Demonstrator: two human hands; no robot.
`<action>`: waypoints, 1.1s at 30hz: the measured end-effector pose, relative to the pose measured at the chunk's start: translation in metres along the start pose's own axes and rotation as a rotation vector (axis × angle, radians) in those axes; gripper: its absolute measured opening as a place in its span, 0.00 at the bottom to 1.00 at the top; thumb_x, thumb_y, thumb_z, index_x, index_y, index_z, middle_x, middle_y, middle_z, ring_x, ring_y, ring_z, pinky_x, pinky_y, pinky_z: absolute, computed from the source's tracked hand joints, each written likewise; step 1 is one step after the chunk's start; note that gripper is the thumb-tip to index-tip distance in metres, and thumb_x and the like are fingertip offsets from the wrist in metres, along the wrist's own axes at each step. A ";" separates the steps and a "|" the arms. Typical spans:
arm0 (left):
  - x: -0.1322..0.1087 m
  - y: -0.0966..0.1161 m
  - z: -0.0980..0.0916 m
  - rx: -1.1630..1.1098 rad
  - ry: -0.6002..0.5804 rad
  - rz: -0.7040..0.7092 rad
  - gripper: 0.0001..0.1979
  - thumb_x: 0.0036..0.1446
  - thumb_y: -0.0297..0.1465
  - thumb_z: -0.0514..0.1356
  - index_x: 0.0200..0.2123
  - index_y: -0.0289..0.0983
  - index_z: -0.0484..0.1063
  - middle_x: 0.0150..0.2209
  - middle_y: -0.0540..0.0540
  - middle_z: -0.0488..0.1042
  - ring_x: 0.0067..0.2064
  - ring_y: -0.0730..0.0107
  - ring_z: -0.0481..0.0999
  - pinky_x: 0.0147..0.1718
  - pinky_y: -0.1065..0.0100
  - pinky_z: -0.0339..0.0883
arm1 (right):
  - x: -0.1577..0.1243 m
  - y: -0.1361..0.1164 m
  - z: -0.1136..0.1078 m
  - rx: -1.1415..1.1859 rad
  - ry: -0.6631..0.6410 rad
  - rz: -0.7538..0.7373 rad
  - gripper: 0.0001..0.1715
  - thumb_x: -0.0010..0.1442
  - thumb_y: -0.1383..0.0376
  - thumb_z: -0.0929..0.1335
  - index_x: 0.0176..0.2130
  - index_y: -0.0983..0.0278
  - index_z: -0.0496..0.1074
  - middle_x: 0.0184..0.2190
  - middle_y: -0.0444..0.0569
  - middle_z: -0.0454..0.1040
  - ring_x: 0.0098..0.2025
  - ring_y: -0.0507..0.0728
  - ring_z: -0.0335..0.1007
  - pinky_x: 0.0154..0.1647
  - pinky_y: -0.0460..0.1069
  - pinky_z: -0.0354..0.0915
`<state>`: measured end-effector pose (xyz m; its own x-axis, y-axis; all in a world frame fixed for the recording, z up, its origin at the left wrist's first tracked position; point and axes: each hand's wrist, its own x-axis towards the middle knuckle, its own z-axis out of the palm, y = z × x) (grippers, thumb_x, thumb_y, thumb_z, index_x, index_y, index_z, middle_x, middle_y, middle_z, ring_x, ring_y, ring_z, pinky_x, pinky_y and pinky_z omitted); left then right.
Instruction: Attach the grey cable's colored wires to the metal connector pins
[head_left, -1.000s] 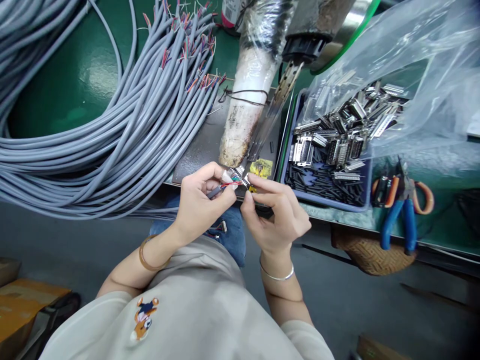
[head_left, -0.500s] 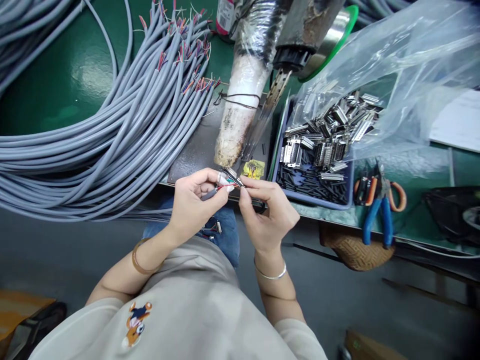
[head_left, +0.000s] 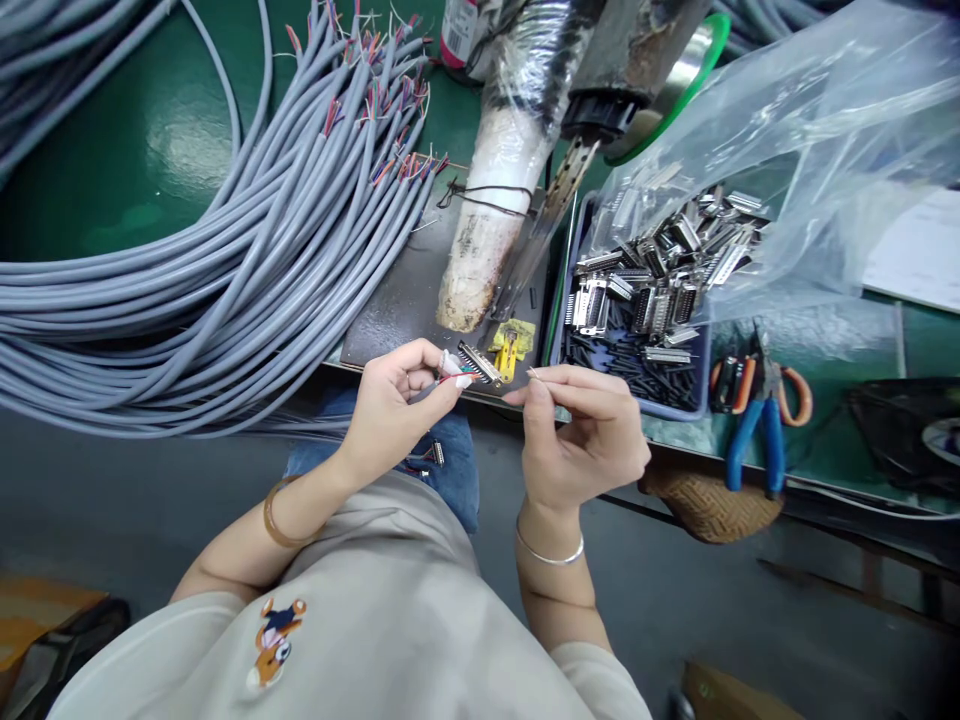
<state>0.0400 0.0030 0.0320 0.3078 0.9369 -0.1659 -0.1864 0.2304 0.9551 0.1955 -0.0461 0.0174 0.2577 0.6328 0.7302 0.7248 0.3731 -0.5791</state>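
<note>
— Dozens of grey cables [head_left: 187,250] sweep across the green bench [head_left: 135,120], stripped ends fanned out toward the wrapped soldering fixture [head_left: 510,170]. What else is big?

— On the right, a clear plastic bag [head_left: 810,130] sagging over a blue tray [head_left: 701,405] heaped with metal D-sub connectors [head_left: 652,280]; blue-handled pliers [head_left: 754,435] lie just beside the tray.

— And the hands?

— Left hand [head_left: 394,410] is closed on one grey cable end [head_left: 421,392], its coloured wires running into a connector [head_left: 480,363] that sits at the fingertips over the bench edge, by the yellow clip [head_left: 508,350].

— Half a second ago both hands met at that connector.

— Now they are apart. Right hand [head_left: 592,440] has drawn off to the right, thumb and forefinger pinched narrow on something thin; too small to name.

— Meaning?

— I judge one wire's handling is finished and the right hand has let go of the connector, so the piece rests with the left hand alone.
</note>
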 end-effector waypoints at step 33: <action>0.003 0.003 0.006 0.222 0.166 0.224 0.05 0.52 0.25 0.66 0.27 0.35 0.72 0.31 0.49 0.77 0.29 0.79 0.72 0.28 0.77 0.66 | 0.007 -0.003 0.011 -0.159 -0.178 -0.225 0.11 0.59 0.73 0.75 0.37 0.59 0.72 0.43 0.49 0.85 0.39 0.54 0.83 0.40 0.46 0.78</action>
<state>0.0458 0.0048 0.0364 0.1230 0.9918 0.0336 -0.0192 -0.0315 0.9993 0.1879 -0.0353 0.0197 -0.0254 0.6602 0.7506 0.8451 0.4153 -0.3367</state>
